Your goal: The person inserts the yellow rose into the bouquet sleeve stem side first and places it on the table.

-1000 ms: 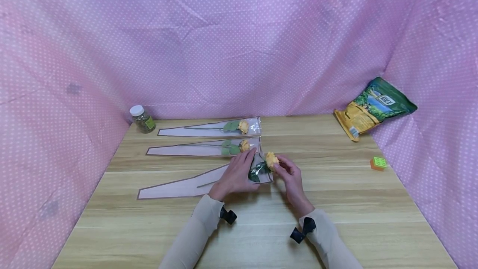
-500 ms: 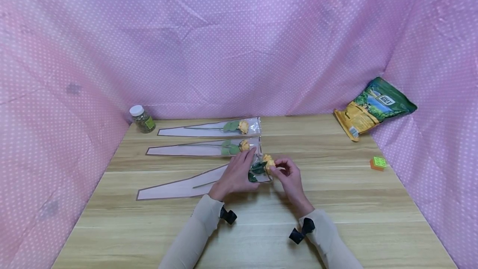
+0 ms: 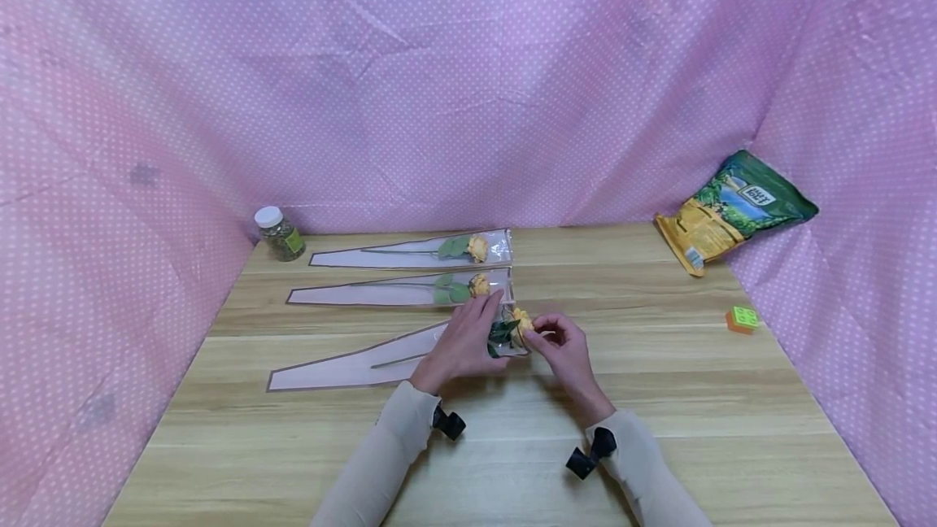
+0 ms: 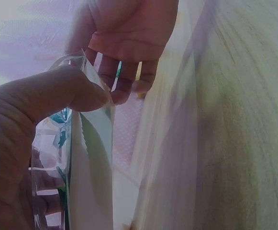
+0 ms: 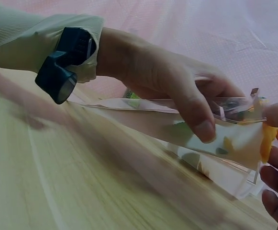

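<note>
A clear-fronted flower sleeve point(image 3: 329, 371) with a dark border lies aslant at the front of the table. My left hand point(image 3: 463, 341) grips it near its wide end; in the left wrist view the thumb point(image 4: 57, 93) presses on one side and fingers show behind the film. A yellow artificial rose point(image 3: 521, 324) sits at the mouth, its stem and green leaves inside the sleeve. My right hand point(image 3: 569, 354) pinches the rose at its bloom. In the right wrist view the orange-yellow petals point(image 5: 268, 142) stick out past the sleeve's edge, partly hidden by fingers.
Two more sleeves, the middle one point(image 3: 329, 296) and the far one point(image 3: 344, 259), each hold a yellow rose. A white-capped jar point(image 3: 281, 236) stands back left. A green and yellow bag point(image 3: 735, 210) leans back right, with toy bricks point(image 3: 743, 320) nearer. Pink dotted cloth surrounds the table.
My right hand has moved slightly left, pushing the rose further into the sleeve; the stem's tip has slid left inside. My left hand has stayed in place.
</note>
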A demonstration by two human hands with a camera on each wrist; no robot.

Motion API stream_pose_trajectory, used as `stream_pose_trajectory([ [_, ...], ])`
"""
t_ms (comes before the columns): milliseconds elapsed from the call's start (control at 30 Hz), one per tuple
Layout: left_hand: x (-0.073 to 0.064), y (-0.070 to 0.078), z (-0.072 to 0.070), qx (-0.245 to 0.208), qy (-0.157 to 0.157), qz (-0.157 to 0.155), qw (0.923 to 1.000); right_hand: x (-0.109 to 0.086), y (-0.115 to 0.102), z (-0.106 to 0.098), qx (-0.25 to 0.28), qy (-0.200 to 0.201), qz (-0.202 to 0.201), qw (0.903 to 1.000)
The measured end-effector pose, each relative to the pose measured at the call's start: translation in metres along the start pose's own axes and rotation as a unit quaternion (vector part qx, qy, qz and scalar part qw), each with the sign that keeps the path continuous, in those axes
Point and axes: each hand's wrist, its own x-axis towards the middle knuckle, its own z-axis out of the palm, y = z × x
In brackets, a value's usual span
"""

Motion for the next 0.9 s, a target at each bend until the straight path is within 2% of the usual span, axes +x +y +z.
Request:
stream_pose_trajectory([
  [100, -0.0001, 0.0001, 0.0004, 0.002, 0.003, 0.004, 1.0, 0.0002, 0.0004, -0.0032, -0.008, -0.017, -0.009, 0.9998],
  [400, -0.0003, -0.0003, 0.002, 0.005, -0.003, 0.004, 1.0, 0.0022, 0.0048, -0.0093, -0.058, -0.065, -0.075, 0.9933],
  [633, 0.0003, -0.0008, 0.0019, 0.013, 0.003, 0.012, 0.9998, 0.0001, 0.0013, -0.0099, -0.063, -0.098, -0.09, 0.9891],
  [900, 0.0001, 0.0, 0.0011, 0.008, 0.0, 0.005, 1.0, -0.0029, -0.0011, -0.0107, -0.07, -0.138, -0.088, 0.9841],
])
